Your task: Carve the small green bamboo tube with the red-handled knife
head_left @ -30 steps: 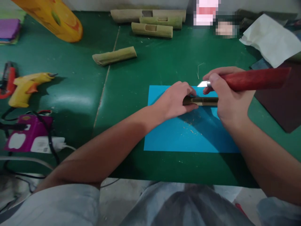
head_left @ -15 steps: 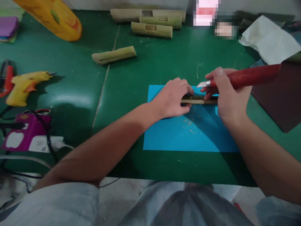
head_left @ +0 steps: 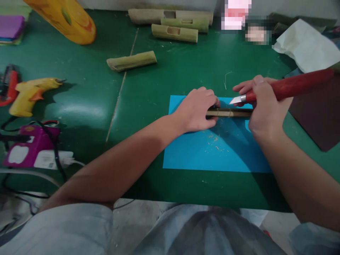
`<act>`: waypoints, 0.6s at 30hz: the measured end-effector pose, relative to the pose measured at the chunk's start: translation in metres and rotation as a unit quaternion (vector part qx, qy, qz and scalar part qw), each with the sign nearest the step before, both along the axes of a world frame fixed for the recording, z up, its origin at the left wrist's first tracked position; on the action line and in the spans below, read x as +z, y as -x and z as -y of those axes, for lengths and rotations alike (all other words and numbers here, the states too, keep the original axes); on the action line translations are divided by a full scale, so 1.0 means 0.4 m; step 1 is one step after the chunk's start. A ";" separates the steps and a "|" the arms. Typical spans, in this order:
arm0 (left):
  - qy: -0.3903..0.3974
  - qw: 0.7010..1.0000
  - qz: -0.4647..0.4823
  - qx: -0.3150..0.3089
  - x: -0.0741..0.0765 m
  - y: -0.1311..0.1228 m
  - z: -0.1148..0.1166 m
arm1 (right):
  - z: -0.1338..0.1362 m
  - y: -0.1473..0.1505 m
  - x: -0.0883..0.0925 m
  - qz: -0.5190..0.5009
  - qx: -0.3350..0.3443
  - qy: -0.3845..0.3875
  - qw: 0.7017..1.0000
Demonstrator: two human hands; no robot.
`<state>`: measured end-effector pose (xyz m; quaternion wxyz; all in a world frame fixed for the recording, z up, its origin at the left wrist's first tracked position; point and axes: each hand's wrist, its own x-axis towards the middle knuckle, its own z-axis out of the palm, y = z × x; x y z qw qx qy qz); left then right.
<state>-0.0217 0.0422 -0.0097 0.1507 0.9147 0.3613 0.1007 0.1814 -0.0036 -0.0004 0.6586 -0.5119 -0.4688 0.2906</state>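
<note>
A narrow bamboo piece lies across the blue sheet, with pencil-like lines marked across it. My left hand grips its left end between thumb and fingers. My right hand is closed around a carving knife with a thick red handle, a metal collar and a short pale blade. The blade points left, a little above and behind the bamboo, apart from it. The heel of this hand rests near the bamboo's right end and hides it. Small shavings lie on the sheet in front.
Several bamboo tubes, some notched, lie at the back; a slant-cut one is nearer. On the left are a yellow glue gun, red-handled pliers and a purple power adapter with cables. White paper and a dark board lie right.
My right hand has drawn slightly to the right with the knife, and its fingers have lifted off the bamboo. My left hand keeps its hold. The view has shifted a little.
</note>
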 end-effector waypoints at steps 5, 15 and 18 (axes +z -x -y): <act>-0.016 0.999 0.032 -0.004 -0.011 0.009 -0.001 | 0.000 0.010 0.007 -0.072 0.032 -0.014 0.997; 0.015 0.999 0.029 0.000 -0.002 0.001 0.002 | 0.007 0.005 0.007 -0.042 0.076 -0.036 0.996; 0.017 0.999 0.028 0.005 0.005 -0.003 0.005 | 0.006 -0.008 0.005 0.010 0.097 -0.026 0.995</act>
